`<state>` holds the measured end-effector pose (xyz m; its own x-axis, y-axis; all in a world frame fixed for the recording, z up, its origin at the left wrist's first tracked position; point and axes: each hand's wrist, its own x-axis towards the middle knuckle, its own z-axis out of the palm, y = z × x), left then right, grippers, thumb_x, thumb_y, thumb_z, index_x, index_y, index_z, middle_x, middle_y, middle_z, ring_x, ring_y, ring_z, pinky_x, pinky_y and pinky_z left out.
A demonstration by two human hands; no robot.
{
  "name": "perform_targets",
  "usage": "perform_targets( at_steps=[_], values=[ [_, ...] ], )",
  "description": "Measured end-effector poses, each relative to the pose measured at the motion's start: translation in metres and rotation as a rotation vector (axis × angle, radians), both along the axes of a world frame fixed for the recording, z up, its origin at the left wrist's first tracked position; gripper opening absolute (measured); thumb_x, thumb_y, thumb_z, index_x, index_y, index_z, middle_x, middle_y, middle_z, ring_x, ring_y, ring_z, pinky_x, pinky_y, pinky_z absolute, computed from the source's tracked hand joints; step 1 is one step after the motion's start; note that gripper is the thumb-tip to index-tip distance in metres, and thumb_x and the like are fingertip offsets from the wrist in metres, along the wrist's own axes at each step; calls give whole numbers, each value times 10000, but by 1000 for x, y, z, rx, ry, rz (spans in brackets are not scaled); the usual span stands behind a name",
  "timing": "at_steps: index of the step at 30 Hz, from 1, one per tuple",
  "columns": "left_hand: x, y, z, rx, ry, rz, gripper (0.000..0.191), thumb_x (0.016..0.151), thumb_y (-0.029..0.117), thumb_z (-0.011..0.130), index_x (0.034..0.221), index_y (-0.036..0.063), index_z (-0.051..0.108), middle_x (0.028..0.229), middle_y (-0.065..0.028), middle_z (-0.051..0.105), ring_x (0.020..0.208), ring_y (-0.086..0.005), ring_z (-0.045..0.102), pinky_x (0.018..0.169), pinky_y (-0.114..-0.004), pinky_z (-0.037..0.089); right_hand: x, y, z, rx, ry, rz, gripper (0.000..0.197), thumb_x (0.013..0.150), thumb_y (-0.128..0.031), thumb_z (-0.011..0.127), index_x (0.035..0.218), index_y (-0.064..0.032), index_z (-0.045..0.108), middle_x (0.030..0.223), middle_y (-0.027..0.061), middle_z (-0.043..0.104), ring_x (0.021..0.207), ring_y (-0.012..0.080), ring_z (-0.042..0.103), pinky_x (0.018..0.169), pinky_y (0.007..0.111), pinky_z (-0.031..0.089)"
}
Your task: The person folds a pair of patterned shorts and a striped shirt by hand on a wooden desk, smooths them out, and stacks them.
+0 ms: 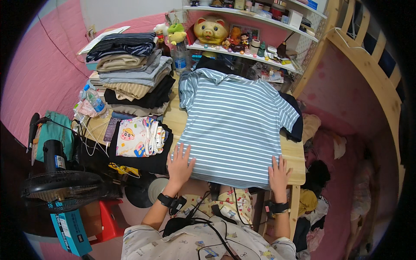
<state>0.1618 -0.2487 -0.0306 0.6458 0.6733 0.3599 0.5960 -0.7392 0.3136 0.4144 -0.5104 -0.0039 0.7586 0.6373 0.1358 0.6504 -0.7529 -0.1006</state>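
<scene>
A blue-grey T-shirt with white stripes [234,120] lies spread out on the wooden table [292,159], its collar at the far side and its hem over the near edge. My left hand [180,164] rests flat on the shirt's lower left corner, fingers apart. On the lower right corner lies my right hand [279,172], also flat with spread fingers. Neither hand grips the fabric. Dark cloth [294,104] shows from beneath the shirt at the right sleeve, and more dark cloth lies behind the collar.
To the left rises a tall stack of folded clothes [130,78]. Nearer are a folded cartoon-print garment [133,136] on black cloth, a phone [111,130] and a water bottle [95,100]. A shelf [211,48] bears a golden piggy bank [210,31]. A black fan [60,185] stands lower left.
</scene>
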Motion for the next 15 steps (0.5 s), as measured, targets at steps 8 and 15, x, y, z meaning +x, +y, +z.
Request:
perform_targets(
  at_steps=[8,15],
  values=[
    [51,-43,8,94,13,-140,488,881,401,490,1316,183,450,1372,-112,402,1280,-324,343,1028,-553,219,-67,68,0,48,84,405,491,934,-391,367,1380,-187,337,1456,63,269,1348,261,231,1081,556,103],
    [-8,2,1,30,-63,18,469,869,328,524,1278,103,475,1337,-135,433,1258,-331,361,1040,-492,241,-7,-2,-7,-17,16,47,476,930,-390,377,1387,-269,323,1452,33,283,1342,256,246,1071,561,106]
  ],
)
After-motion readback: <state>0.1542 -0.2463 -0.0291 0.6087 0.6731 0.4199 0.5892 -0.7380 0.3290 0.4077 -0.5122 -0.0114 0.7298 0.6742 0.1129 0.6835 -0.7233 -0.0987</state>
